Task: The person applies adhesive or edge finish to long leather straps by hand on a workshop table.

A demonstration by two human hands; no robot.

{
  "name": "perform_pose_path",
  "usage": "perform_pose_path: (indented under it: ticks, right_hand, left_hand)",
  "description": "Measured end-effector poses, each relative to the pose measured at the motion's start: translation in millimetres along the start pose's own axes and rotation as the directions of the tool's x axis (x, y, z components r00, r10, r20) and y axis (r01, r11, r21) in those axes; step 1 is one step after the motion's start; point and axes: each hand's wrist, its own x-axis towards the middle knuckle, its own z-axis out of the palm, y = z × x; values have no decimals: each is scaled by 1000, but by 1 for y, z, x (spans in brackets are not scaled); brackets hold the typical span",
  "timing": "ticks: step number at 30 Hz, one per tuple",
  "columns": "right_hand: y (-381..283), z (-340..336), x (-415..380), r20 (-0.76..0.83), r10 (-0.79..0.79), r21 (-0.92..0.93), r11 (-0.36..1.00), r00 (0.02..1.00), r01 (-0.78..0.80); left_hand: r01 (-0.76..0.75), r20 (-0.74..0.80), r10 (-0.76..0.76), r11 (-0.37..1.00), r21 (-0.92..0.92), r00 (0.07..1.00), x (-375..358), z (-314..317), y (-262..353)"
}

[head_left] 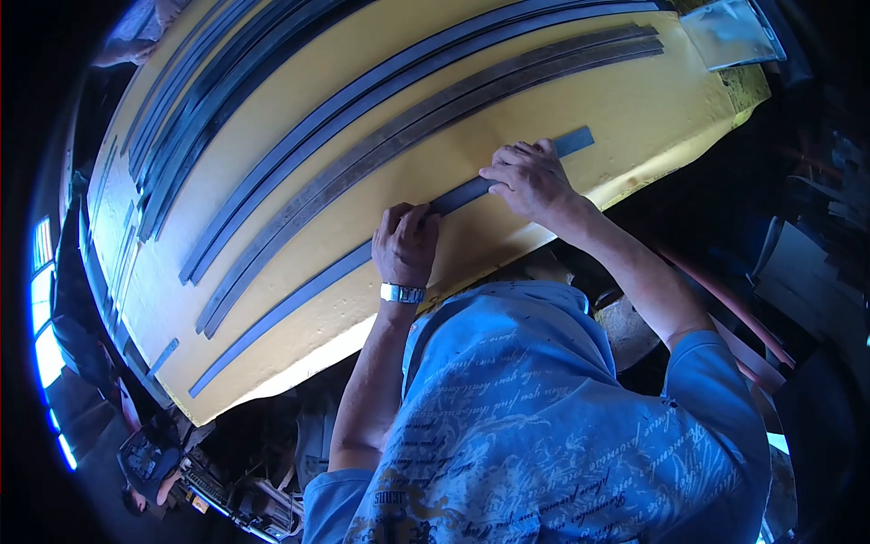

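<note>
Strip [308, 290] of thin grey metal lies flat along near edge of yellow counter [544, 100], running from lower left up to right, its far end poking out past the right hand [530, 181]. Left hand [405, 243] sits on strip abt mid-length, fingers curled over it and pressing down; wristwatch [402, 293] on that wrist. Right hand is further along twd the far end, fingers bent, tips pinning strip to counter. Neither hand wraps round it; both are pressed on top, not lifting.

Judging by look: long, narrow, thin stock, prob. light for its length but springy, w/ hard edges that could cut. It'd likely sag or whip if picked up by one end, so best taken at two spread points, roughly where hands are now, pinching across the width.

More strips [381, 136] lie in parallel groups further back on counter, well apart from this one. Clear bag [729, 32] at far right corner.
</note>
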Motion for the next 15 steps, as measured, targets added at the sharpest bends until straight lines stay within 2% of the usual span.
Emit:
perform_pose_path:
  ticks: [7,10,13,15]
  right_hand:
    - [1,4,2,-21,-18,-19,1000,1000,18]
    - [0,5,4,-2,-24,-46,999,1000,24]
    - [0,5,4,-5,-27,-44,999,1000,26]
    - [0,5,5,-2,-32,-36,999,999,32]
  left_hand:
    - [7,24,-7,1000,-4,1000,2,-3,4]
    - [30,94,-33,999,33,995,6,-8,12]
    - [-8,144,-10,992,123,990,6,-9,20]
    - [-158,218,116,969,188,969,6,-5,19]
